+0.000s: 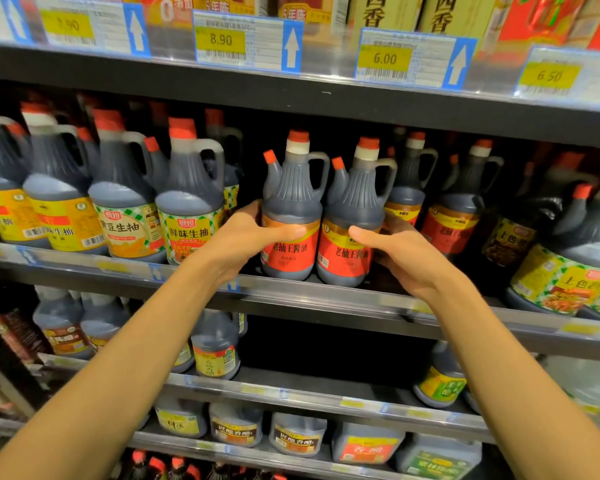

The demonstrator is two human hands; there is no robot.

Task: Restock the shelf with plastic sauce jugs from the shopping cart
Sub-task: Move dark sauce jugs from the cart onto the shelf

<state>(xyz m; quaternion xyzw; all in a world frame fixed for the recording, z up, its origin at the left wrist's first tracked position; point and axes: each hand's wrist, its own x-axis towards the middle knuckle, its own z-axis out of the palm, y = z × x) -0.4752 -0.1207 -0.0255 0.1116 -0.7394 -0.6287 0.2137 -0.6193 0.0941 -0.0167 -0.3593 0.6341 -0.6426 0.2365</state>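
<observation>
Two dark plastic sauce jugs with red-and-orange labels, red caps and moulded loop handles stand side by side, touching or nearly so, at the front lip of the grey metal middle shelf (326,296). The left hand (246,242) wraps the left red-label jug (291,216) low on its body, thumb laid across the top of the label and the other fingers curled out of sight behind it. The right hand (400,252) grips the right red-label jug (352,226) the same way, thumb on the front and fingers reaching round its far side. Holding each jug at the broad label band rather than by its handle probably gives better control for sliding both back and squaring them up, labels facing out, in line with the matching jugs deeper in the row. Both bases look set on the shelf, though the shelf's front rail hides the very bottom edges, so I cannot tell whether either is slightly lifted. Green-checked yellow-label jugs (187,209) stand just beside on the left, and yellow price tags (220,39) hang on the rail above. The shopping cart is not in view, so how many jugs remain to be shelved cannot be judged. The fingertips behind both jugs are hidden, the right edge of the shelf is blurred, and the label print is too soft to read reliably.
</observation>
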